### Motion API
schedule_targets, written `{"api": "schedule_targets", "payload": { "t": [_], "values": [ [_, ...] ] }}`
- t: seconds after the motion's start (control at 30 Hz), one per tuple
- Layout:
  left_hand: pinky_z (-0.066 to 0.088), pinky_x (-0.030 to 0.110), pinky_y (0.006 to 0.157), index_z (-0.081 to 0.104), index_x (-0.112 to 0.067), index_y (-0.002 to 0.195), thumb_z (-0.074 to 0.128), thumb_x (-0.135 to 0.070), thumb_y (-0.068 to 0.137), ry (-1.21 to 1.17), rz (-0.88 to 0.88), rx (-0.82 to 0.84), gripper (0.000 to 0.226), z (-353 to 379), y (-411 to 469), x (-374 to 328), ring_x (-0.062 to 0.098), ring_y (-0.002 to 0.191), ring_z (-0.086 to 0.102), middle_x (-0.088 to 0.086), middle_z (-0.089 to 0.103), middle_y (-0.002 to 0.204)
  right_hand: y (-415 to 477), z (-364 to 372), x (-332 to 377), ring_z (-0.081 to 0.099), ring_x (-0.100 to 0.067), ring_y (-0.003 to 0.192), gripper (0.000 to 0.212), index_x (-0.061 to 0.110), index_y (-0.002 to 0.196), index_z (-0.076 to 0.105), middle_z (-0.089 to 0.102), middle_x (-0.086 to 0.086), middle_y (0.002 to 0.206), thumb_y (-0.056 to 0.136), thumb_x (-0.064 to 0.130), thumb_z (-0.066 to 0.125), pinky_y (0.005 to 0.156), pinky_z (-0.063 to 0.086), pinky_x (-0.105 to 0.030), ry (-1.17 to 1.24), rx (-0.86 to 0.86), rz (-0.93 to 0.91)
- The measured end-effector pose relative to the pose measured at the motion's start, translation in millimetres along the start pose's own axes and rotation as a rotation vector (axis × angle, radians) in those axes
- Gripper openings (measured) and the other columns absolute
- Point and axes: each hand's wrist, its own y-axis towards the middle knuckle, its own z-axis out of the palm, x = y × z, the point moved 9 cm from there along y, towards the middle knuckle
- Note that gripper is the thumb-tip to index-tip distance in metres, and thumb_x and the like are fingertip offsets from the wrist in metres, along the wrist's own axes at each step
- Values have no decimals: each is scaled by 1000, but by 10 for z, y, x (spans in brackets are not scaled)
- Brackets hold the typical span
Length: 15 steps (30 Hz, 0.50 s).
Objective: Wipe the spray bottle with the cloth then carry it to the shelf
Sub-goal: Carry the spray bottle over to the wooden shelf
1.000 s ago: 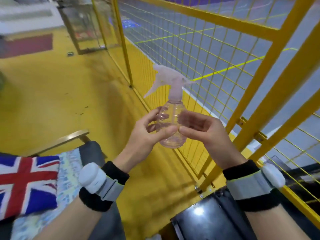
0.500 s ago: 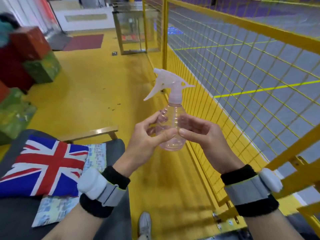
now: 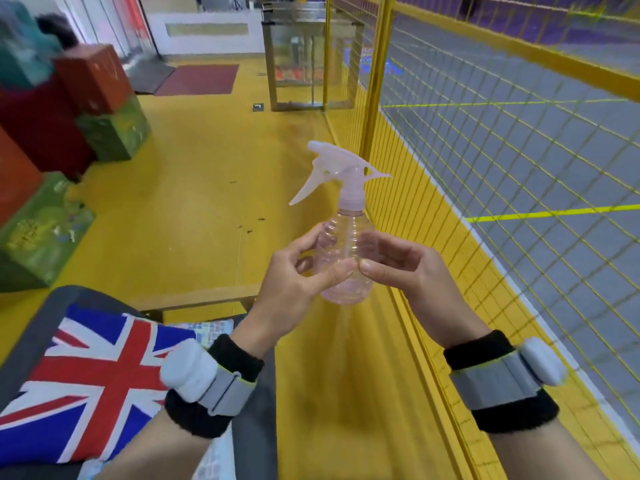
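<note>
Both hands, left hand (image 3: 294, 271) and right hand (image 3: 408, 271), grip the upright spray bottle (image 3: 346, 251) between fingers and thumbs; its nozzle points left.

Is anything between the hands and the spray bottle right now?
No. The left hand and right hand both touch the spray bottle directly, with bare fingers on its clear body. No cloth is between them. No shelf is visible, so the path there can't be judged.
</note>
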Motion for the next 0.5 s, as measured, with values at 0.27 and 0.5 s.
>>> {"api": "schedule_targets", "payload": {
  "t": [0.27, 0.5],
  "values": [
    [54, 23, 94, 68, -53, 121, 77, -30, 85, 23, 67, -47, 43, -540, 768, 47, 7, 109, 71, -18, 76, 119, 970, 245, 101, 72, -8, 116, 45, 23, 124, 71, 78, 9, 120, 80, 16, 82, 90, 55, -17, -21, 54, -49],
    [53, 18, 90, 68, -54, 119, 78, -35, 85, 53, 64, -106, 41, -733, 1321, 249, 4, 104, 72, -20, 76, 116, 1651, 257, 50, 73, -6, 113, 36, 34, 112, 77, 79, 12, 117, 83, 12, 78, 88, 54, -13, -11, 143, -67]
  ]
}}
